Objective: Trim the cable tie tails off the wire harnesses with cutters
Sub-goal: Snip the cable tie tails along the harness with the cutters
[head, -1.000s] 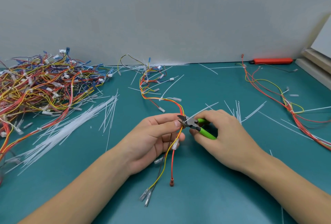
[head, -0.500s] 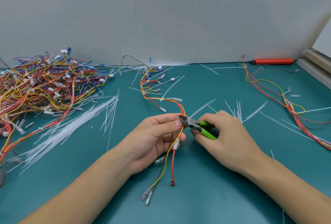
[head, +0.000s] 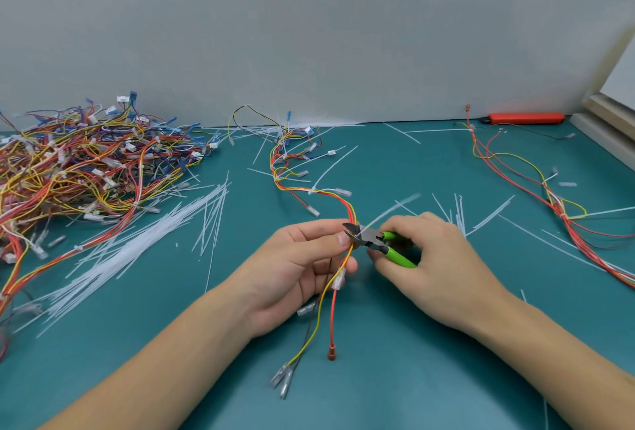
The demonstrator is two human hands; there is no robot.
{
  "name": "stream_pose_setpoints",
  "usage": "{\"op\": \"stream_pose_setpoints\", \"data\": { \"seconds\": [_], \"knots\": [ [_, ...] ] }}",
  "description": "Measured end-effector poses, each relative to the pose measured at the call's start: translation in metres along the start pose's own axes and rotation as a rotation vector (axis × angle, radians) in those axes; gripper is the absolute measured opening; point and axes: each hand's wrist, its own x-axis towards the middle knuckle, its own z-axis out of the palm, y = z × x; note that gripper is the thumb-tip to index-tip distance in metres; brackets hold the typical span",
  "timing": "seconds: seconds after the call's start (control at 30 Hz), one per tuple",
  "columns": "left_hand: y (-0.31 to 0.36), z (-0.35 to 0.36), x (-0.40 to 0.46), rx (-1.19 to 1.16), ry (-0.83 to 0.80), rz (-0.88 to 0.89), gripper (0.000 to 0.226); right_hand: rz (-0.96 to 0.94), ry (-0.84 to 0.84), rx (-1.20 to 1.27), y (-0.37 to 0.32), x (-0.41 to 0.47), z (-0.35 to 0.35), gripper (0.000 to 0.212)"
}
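Cutters (head: 376, 241) with green handles are being gripped in the right hand (head: 436, 261), blades at the cable tie tail (head: 390, 211), while the wire harness (head: 347, 209) is being pinched by left hand (head: 295, 264) fingers above the counter (head: 412, 378).

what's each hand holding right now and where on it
The left hand pinches the wire harness at the bundle beside the cutter tips. The right hand grips the cutters by their green handles.
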Motion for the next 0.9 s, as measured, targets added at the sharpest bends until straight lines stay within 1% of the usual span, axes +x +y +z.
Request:
{"op": "stream_pose_setpoints", "data": {
  "seconds": [0.07, 0.13, 0.2, 0.3, 0.4, 0.57, 0.67, 0.7, 0.77, 0.8, 0.87, 0.9],
  "knots": [
    [-0.001, 0.000, 0.000, 0.007, -0.013, 0.002, 0.034, 0.013, 0.000, 0.026, 0.001, -0.001, 0.001, 0.030],
    [-0.001, 0.000, 0.000, 0.008, -0.019, 0.000, 0.034, 0.028, -0.008, 0.039, 0.000, -0.002, 0.002, 0.036],
    [0.000, 0.000, 0.000, 0.013, -0.018, -0.001, 0.034, 0.031, -0.008, 0.031, -0.001, -0.003, 0.001, 0.035],
    [0.000, 0.000, 0.000, -0.001, -0.007, 0.002, 0.037, 0.012, -0.012, 0.000, -0.005, -0.003, -0.002, 0.022],
    [0.000, 0.000, 0.000, -0.013, 0.009, -0.002, 0.044, 0.003, -0.034, -0.002, -0.008, -0.003, -0.005, 0.038],
    [0.000, -0.001, 0.000, -0.016, 0.005, -0.002, 0.047, 0.006, -0.031, -0.006, -0.009, -0.003, -0.006, 0.040],
    [0.000, -0.001, 0.001, -0.018, 0.014, -0.008, 0.043, 0.022, -0.042, -0.017, -0.008, -0.001, -0.006, 0.034],
    [0.000, -0.001, 0.001, -0.019, 0.014, -0.008, 0.040, 0.023, -0.048, -0.011, -0.007, -0.001, -0.005, 0.028],
    [0.000, -0.001, 0.001, -0.024, 0.016, -0.008, 0.035, 0.018, -0.029, -0.021, -0.004, 0.000, -0.002, 0.008],
    [0.000, -0.001, 0.001, -0.025, 0.016, -0.007, 0.034, 0.022, -0.014, -0.021, -0.004, -0.001, -0.002, 0.009],
    [0.000, -0.001, 0.001, -0.016, 0.004, -0.007, 0.035, 0.053, -0.002, 0.017, -0.004, -0.003, 0.000, 0.029],
    [0.000, -0.001, 0.001, -0.004, -0.005, -0.007, 0.035, 0.061, 0.005, 0.022, -0.005, -0.003, 0.001, 0.036]
  ]
}}
